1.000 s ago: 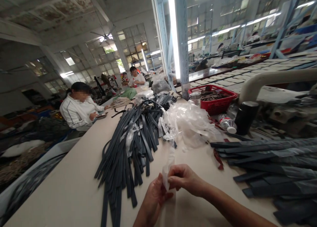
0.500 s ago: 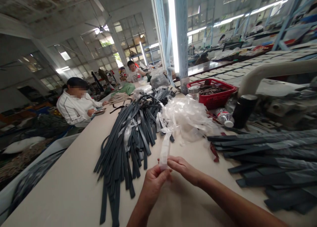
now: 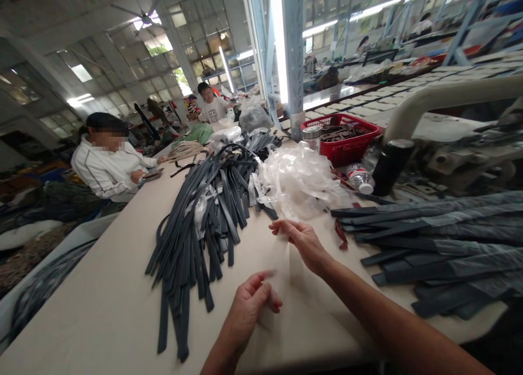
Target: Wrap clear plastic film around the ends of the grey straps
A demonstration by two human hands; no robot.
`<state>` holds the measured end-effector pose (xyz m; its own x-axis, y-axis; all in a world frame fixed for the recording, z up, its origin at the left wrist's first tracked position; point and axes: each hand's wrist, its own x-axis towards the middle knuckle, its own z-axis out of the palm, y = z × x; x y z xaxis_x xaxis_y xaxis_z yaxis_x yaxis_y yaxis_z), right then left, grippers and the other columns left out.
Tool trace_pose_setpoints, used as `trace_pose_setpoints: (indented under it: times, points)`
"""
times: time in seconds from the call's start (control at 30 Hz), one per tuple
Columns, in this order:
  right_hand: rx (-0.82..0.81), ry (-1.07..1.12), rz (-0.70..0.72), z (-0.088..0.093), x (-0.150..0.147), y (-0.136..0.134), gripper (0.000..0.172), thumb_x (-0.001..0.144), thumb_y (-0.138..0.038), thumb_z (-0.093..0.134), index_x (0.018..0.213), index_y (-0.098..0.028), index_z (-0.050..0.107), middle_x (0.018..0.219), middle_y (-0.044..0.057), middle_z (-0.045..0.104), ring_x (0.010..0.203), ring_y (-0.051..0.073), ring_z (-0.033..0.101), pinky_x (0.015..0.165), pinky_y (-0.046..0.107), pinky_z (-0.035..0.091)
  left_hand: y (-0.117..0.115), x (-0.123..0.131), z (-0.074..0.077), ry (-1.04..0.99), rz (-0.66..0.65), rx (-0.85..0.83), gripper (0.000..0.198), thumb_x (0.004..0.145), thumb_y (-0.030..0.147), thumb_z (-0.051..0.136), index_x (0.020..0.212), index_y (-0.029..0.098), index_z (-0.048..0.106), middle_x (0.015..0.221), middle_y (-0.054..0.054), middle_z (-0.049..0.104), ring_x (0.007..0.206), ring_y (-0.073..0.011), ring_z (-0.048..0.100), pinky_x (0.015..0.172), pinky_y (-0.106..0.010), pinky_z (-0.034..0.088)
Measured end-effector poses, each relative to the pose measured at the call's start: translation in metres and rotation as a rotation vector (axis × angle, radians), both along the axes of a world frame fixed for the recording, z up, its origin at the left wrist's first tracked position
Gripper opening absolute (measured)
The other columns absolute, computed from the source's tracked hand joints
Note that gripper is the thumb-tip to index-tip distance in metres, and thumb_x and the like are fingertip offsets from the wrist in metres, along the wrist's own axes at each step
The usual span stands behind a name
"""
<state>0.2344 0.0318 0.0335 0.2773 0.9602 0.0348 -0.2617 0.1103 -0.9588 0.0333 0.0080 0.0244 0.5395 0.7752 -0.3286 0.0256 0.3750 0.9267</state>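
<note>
Hands now apart: right hand [image 3: 304,244] has moved far-right of left hand [image 3: 249,304], stretching a clear plastic sleeve [image 3: 281,266] between them above the surface [image 3: 102,309].
Both sets of fingers pinch its ends; thin, limp, slippery film, best gripped at the edges. Straps [image 3: 196,228] lie left.

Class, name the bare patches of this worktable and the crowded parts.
Bare: table left of the dark strap pile; a patch around left hand and right hand. Crowded: clear plastic heap, red basket, wrapped straps at right.
</note>
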Motion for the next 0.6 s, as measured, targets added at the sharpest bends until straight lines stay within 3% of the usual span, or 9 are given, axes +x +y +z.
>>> trace_pose_setpoints:
  times: [0.13, 0.33, 0.43, 0.5, 0.6]
  points:
    - [0.006, 0.059, -0.051, 0.002, 0.003, 0.001, 0.038, 0.082, -0.058, 0.066, 0.091, -0.022, 0.074, 0.096, 0.006, 0.074, 0.087, 0.021, 0.063, 0.073, 0.029, 0.043, -0.004, -0.015, 0.0, 0.091, -0.05, -0.065, 0.045, 0.074, 0.04, 0.069, 0.108, 0.01, 0.062, 0.064, -0.002, 0.068, 0.056, -0.0125, 0.055, 0.061, -0.027, 0.043]
    - [0.02, 0.159, -0.012, 0.002, 0.001, 0.001, 0.043, 0.074, -0.061, 0.074, 0.088, -0.02, 0.074, 0.091, 0.005, 0.075, 0.083, 0.018, 0.065, 0.074, 0.027, 0.046, -0.005, -0.033, 0.007, 0.222, -0.254, -0.069, 0.039, 0.071, 0.029, 0.064, 0.105, 0.01, 0.065, 0.067, -0.005, 0.071, 0.056, -0.0129, 0.058, 0.061, -0.027, 0.044]
    - [0.019, 0.239, 0.059, 0.004, -0.001, -0.001, 0.045, 0.071, -0.059, 0.079, 0.087, -0.018, 0.074, 0.088, 0.006, 0.075, 0.082, 0.017, 0.066, 0.076, 0.025, 0.049, -0.006, -0.034, 0.008, 0.285, -0.3, -0.083, 0.027, 0.069, 0.025, 0.061, 0.089, 0.011, 0.071, 0.057, -0.001, 0.066, 0.05, -0.0135, 0.056, 0.056, -0.026, 0.043]
    - [-0.004, 0.318, 0.116, 0.006, -0.002, -0.002, 0.043, 0.069, -0.056, 0.082, 0.087, -0.017, 0.073, 0.085, 0.006, 0.075, 0.078, 0.017, 0.067, 0.075, 0.025, 0.052, -0.009, -0.034, 0.009, 0.384, -0.35, -0.002, 0.018, 0.067, 0.021, 0.059, 0.076, 0.013, 0.074, 0.053, 0.001, 0.063, 0.048, -0.0124, 0.053, 0.051, -0.024, 0.038]
    - [-0.049, 0.435, 0.168, 0.004, 0.002, -0.001, 0.038, 0.067, -0.047, 0.087, 0.087, -0.018, 0.072, 0.075, 0.002, 0.072, 0.066, 0.013, 0.066, 0.064, 0.021, 0.054, -0.016, -0.042, 0.014, 0.436, -0.356, 0.069, 0.006, 0.063, 0.015, 0.069, 0.062, 0.017, 0.075, 0.052, 0.003, 0.061, 0.049, -0.0098, 0.048, 0.047, -0.023, 0.03]
